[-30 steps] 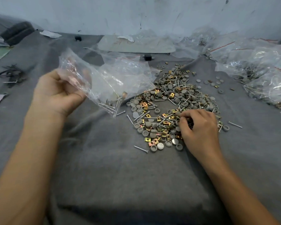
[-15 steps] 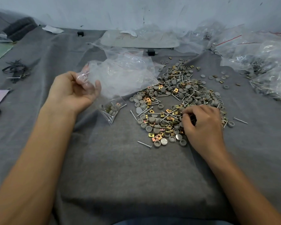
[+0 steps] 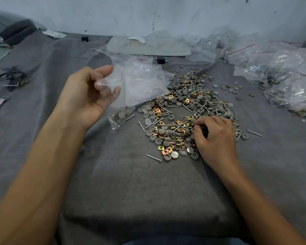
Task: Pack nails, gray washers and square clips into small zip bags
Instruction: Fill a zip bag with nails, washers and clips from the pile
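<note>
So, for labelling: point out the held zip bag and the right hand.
held zip bag (image 3: 120,115): head view, its filled lower end.
right hand (image 3: 217,138): head view, back of the hand.

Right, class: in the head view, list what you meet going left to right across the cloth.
Black tangle → left hand → zip bag that it holds → right hand → lone nail → filled bags
</note>
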`<state>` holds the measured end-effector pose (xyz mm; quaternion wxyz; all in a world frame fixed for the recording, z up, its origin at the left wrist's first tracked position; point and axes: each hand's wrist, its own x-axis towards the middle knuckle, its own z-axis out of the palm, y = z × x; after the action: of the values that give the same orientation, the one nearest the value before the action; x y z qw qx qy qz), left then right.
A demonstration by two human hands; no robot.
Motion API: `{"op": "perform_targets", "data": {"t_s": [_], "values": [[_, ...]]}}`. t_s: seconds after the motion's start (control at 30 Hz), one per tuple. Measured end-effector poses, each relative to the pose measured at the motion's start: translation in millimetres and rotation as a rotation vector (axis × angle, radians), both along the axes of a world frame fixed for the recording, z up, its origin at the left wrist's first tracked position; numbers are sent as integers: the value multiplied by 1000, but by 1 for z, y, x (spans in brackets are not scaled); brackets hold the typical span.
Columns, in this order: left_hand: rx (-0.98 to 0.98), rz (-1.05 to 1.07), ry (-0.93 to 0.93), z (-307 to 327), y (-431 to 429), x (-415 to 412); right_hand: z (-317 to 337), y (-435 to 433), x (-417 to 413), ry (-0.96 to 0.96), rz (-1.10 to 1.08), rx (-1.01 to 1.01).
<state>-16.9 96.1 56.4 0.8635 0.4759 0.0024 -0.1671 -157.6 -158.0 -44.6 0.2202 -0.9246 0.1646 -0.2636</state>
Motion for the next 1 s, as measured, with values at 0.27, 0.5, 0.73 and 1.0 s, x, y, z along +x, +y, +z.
{"op": "perform_targets", "data": {"t_s": [0.27, 0.5, 0.73, 1.0], "values": [[134, -429, -273, -1, -23, -34, 39, 29, 1, -158, 301, 414], [115, -583, -339, -11, -17, -25, 81, 48, 26, 9, 792, 950], [365, -381, -489, -17, -15, -19, 78, 38, 28, -159, 539, 1045], [434, -170, -598, -21, -31, -26, 84, 25, 21, -127, 477, 981]]}}
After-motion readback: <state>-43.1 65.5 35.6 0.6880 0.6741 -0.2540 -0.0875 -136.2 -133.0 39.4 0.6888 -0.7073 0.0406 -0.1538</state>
